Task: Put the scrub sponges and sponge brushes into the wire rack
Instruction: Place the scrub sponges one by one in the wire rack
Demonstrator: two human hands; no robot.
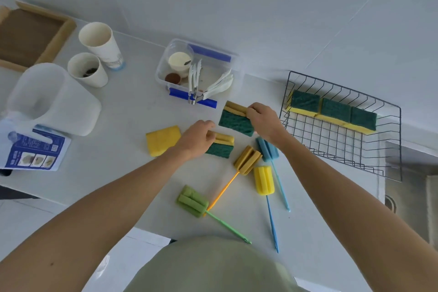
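Head view looks down on my white bench (132, 111), both my bare arms reaching out over it. My right hand (265, 123) is clamped on the yellow edge of a scrub sponge (234, 121), green side up, and its far end looks tipped up off the bench. My left hand (196, 140) is pinched on the yellow edge of a second scrub sponge (220, 148), just beside the first. A third sponge (162, 140) lies yellow side up to the left of my left hand. Near me lie four sponge brushes: a green one (193, 200), an orange-handled one (247, 160), a yellow-headed one (264, 180) and a blue one (267, 149), whose head sits under my right wrist. At the right the wire rack (355, 154) stands beside the sink, with three sponges (334, 111) in a row along its far side. Farther back stand a clear box (166, 61) of utensils, two paper cups (94, 59), a white jug (52, 99) and a tray (59, 35).
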